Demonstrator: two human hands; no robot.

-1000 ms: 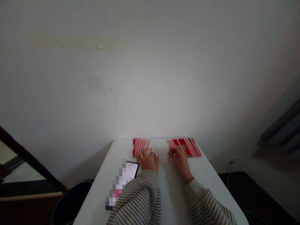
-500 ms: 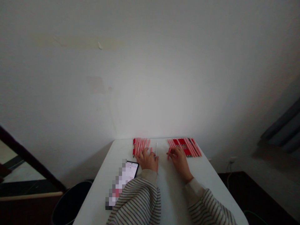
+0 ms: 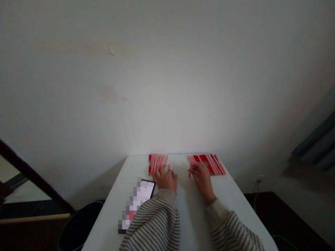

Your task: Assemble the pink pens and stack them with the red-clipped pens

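Observation:
My left hand (image 3: 166,179) lies on the table with its fingers apart, fingertips against the lower ends of several pink pens (image 3: 157,161). A pink pen tip (image 3: 169,166) shows just beyond those fingers, the rest hidden by the hand. A thin white stick (image 3: 175,165) lies at its right side, near the thumb. My right hand (image 3: 202,179) pinches a pink pen (image 3: 190,170) between thumb and fingers, at the left edge of the right-hand row of pink and red pens (image 3: 216,165). Part of that row is hidden behind the hand.
The white table (image 3: 191,223) stands against a wall. A phone (image 3: 145,190) with a lit screen lies left of my left forearm. A dark bin (image 3: 80,225) is on the floor at left. A wall socket (image 3: 260,178) with a cable is at right.
My right hand has moved slightly right with the pink pen, closer to the right-hand row. The left hand has stayed in place.

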